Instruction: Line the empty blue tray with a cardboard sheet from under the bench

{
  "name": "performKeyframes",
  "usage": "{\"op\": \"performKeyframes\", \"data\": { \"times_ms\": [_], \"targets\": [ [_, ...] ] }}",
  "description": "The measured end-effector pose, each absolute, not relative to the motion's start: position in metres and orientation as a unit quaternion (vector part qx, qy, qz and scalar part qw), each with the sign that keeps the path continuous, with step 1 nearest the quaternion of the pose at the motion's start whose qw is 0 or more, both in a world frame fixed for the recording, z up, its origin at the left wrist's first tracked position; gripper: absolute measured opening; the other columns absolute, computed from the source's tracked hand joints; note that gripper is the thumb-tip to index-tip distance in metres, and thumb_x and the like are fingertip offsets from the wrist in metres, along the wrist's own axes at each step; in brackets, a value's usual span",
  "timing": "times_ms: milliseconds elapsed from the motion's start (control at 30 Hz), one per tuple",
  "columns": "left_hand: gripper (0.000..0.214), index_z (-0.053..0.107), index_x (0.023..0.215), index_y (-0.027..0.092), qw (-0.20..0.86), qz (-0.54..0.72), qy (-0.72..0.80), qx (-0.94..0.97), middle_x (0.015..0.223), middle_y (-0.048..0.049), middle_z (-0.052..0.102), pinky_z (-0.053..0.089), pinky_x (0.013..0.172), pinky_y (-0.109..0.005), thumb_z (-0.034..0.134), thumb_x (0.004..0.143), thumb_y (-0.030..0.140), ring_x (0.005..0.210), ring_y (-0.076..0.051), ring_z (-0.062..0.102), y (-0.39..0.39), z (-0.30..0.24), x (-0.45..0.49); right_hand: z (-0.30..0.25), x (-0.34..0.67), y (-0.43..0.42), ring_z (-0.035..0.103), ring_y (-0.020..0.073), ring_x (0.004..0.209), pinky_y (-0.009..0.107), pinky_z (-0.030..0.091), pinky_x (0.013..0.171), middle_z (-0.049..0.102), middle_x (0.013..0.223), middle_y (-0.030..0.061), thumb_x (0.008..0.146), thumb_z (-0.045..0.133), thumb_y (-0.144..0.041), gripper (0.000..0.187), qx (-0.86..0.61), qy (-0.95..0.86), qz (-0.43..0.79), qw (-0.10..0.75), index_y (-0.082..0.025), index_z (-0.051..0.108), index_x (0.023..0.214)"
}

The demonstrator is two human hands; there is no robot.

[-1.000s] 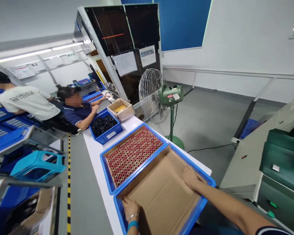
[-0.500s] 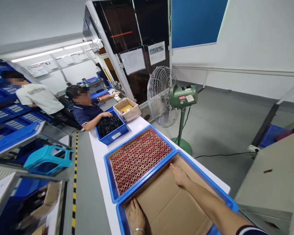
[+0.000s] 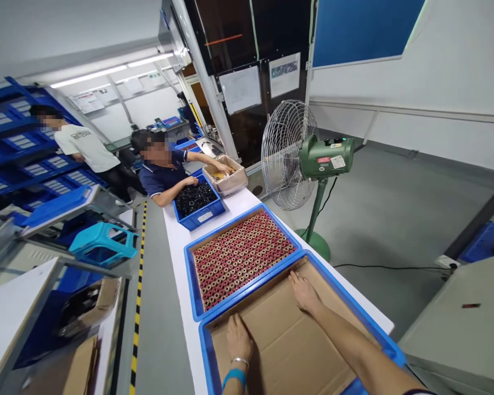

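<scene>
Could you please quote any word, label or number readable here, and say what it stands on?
No text is readable.
White T-shirt, back print: blurred.
Green metal fan motor, red and white stickers: too small.
Blue plastic bin of black parts, white label: too small.
Black panel, white papers: blurred.
White wall, posters: blurred.
Blue shelves, white patches: too small to tell.

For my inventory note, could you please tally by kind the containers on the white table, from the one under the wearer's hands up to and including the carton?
Shallow blue trays: 2
Deeper blue bin: 1
Carton: 1
Total: 4
</scene>
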State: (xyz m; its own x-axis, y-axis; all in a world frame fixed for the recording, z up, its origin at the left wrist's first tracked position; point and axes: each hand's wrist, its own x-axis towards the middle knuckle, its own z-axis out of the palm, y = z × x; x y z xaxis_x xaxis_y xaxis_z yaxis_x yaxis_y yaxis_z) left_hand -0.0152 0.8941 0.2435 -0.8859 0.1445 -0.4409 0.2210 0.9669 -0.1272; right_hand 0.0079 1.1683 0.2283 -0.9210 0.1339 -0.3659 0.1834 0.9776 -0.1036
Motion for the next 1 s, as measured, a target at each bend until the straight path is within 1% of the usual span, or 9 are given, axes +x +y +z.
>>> {"op": "performKeyframes", "data": {
  "times_ms": [133,233,333,500,633,733,833,900,1000],
  "targets": [
    [0.083,0.029,0.154,0.014,0.228,-0.016,0.957,0.18,0.157,-0.007,0.026,0.021,0.119,-0.025,0.049,0.074,0.0,0.144,-0.02,0.024,0.946,0.241,-0.011,0.231,0.009,1.17,0.036,0.031,0.135,0.036,0.033,0.111,0.023,0.154,0.0205,0.065,0.063,-0.003,0.094,0.106,0.977,-0.067,0.172,-0.002,0.027,0.152],
    [0.082,0.027,0.153,0.01,0.228,0.006,0.954,0.196,0.155,-0.0107,0.029,0.023,0.119,-0.029,0.05,0.075,0.002,0.142,-0.024,0.028,0.978,0.241,-0.018,0.234,0.006,1.172,0.044,0.0287,0.129,0.032,0.036,0.108,0.028,0.153,0.0203,0.067,0.065,-0.003,0.091,0.122,0.974,-0.069,0.176,-0.001,0.03,0.151],
    [0.074,0.032,0.151,0.005,0.228,-0.007,0.956,0.183,0.15,-0.0174,0.036,0.029,0.116,-0.037,0.05,0.079,0.005,0.137,-0.029,0.034,0.996,0.243,-0.026,0.237,0.002,1.175,0.041,0.0283,0.13,0.033,0.037,0.108,0.034,0.15,0.0167,0.067,0.07,-0.007,0.088,0.128,0.972,-0.076,0.181,-0.004,0.036,0.149],
    [0.066,0.046,0.139,0.002,0.23,-0.021,0.954,0.19,0.13,-0.0215,0.047,0.04,0.104,-0.042,0.06,0.076,0.014,0.116,-0.033,0.046,1.008,0.242,-0.032,0.234,-0.006,1.186,0.042,0.0288,0.126,0.035,0.04,0.103,0.039,0.147,0.0138,0.068,0.07,-0.007,0.081,0.124,0.972,-0.073,0.184,-0.011,0.044,0.145],
    [0.063,0.052,0.134,0.002,0.242,-0.001,0.952,0.187,0.131,-0.0218,0.044,0.039,0.105,-0.04,0.063,0.072,0.012,0.118,-0.034,0.042,1.009,0.238,-0.028,0.234,-0.001,1.186,0.042,0.0279,0.125,0.036,0.04,0.101,0.039,0.147,0.0124,0.075,0.063,-0.007,0.073,0.105,0.974,-0.043,0.198,-0.013,0.044,0.146],
    [0.062,0.053,0.134,0.003,0.248,0.033,0.953,0.172,0.135,-0.0221,0.043,0.036,0.107,-0.043,0.061,0.073,0.012,0.123,-0.035,0.039,1.006,0.236,-0.024,0.239,0.01,1.183,0.041,0.0266,0.129,0.037,0.041,0.1,0.036,0.15,0.0099,0.084,0.052,-0.009,0.063,0.102,0.972,-0.005,0.211,-0.014,0.044,0.146],
    [0.073,0.048,0.138,0.003,0.243,0.075,0.952,0.168,0.134,-0.0219,0.045,0.035,0.108,-0.044,0.065,0.069,0.018,0.122,-0.035,0.039,0.996,0.235,-0.024,0.237,0.017,1.187,0.033,0.0298,0.137,0.042,0.037,0.106,0.034,0.15,0.0159,0.094,0.045,-0.023,0.057,0.113,0.969,0.034,0.215,-0.006,0.039,0.148],
    [0.08,0.044,0.142,0.007,0.24,0.102,0.95,0.174,0.136,-0.019,0.046,0.034,0.109,-0.042,0.067,0.067,0.024,0.122,-0.033,0.04,0.982,0.235,-0.022,0.229,0.019,1.193,0.027,0.0294,0.141,0.044,0.033,0.111,0.029,0.153,0.015,0.096,0.041,-0.033,0.061,0.12,0.965,0.051,0.229,-0.007,0.034,0.151],
    [0.077,0.038,0.149,0.019,0.235,0.134,0.946,0.177,0.148,-0.0086,0.038,0.026,0.116,-0.037,0.059,0.075,0.029,0.133,-0.027,0.034,0.95,0.238,-0.01,0.211,0.021,1.203,0.023,0.0276,0.143,0.045,0.028,0.115,0.023,0.156,0.012,0.094,0.036,-0.038,0.066,0.115,0.964,0.041,0.237,-0.011,0.03,0.153]
  ]
}}
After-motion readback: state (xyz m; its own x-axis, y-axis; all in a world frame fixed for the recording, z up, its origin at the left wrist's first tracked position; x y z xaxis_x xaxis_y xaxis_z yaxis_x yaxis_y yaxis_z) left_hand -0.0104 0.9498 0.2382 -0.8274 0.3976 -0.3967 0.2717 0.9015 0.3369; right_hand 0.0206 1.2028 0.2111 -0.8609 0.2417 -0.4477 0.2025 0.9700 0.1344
